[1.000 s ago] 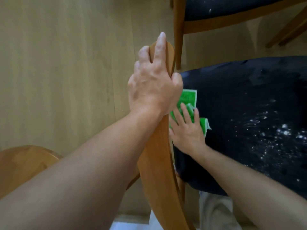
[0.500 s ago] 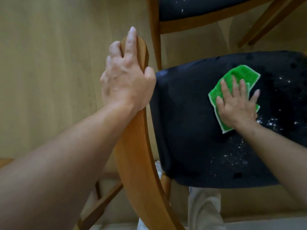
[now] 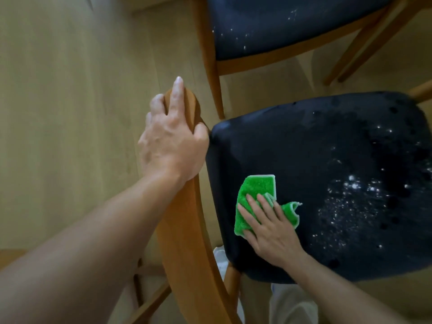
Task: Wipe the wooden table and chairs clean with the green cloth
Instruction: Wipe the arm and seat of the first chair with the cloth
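I look down on a wooden chair with a black padded seat (image 3: 327, 148). White specks are scattered over the seat's right half. My left hand (image 3: 170, 141) grips the top of the chair's curved wooden backrest (image 3: 184, 242), fingers wrapped over its end. My right hand (image 3: 268, 225) lies flat with straight fingers on the green cloth (image 3: 257, 190) and presses it onto the near left part of the seat. The cloth is partly folded and sticks out beyond my fingers.
A second wooden chair (image 3: 275, 26) with a speckled black seat stands just beyond, its leg close to the backrest I hold. Pale wooden floor (image 3: 70, 113) spreads to the left. Another piece of wooden furniture (image 3: 11, 256) shows at the lower left edge.
My right hand slid the cloth from the seat's left edge out to the far right, then back to the near left. My left hand kept its grip on the backrest.
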A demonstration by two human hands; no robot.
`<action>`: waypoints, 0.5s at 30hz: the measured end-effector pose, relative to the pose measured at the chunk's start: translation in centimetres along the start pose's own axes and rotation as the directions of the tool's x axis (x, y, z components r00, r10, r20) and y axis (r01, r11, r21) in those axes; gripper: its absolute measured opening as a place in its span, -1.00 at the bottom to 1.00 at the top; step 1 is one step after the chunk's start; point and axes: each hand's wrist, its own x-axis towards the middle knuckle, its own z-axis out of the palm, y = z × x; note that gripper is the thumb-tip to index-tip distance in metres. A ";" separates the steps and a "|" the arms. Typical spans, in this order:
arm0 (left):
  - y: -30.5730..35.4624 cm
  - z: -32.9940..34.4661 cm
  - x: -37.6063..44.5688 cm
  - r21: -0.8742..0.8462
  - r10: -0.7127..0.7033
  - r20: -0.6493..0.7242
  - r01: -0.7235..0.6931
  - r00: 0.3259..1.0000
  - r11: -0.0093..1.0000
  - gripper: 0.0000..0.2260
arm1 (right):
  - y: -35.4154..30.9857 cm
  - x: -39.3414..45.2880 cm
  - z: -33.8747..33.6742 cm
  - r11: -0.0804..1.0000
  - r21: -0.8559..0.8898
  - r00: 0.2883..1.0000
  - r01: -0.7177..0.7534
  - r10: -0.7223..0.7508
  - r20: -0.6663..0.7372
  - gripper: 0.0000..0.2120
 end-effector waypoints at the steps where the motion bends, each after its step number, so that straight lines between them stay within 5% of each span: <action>1: -0.1 0.1 0.1 -0.007 -0.006 0.002 0.006 1.000 1.000 -0.33 | 1.5 0.4 -0.5 0.999 -0.014 0.999 -0.031 0.031 -0.015 -0.40; 5: -0.2 0.3 0.1 0.003 -0.007 -0.009 0.007 1.000 1.000 -0.33 | 8.8 2.3 -4.2 0.897 0.063 0.888 -0.437 0.442 -0.129 -0.34; 7: -0.1 0.3 0.2 0.006 -0.006 -0.008 0.006 1.000 1.000 -0.33 | 10.2 2.9 -6.3 0.844 0.128 0.838 -0.521 0.534 -0.112 -0.35; 15: 0.1 0.1 0.1 0.020 -0.040 -0.008 0.040 0.999 0.999 -0.35 | 4.3 2.4 -11.2 0.818 0.547 0.879 -0.179 0.382 -0.284 -0.46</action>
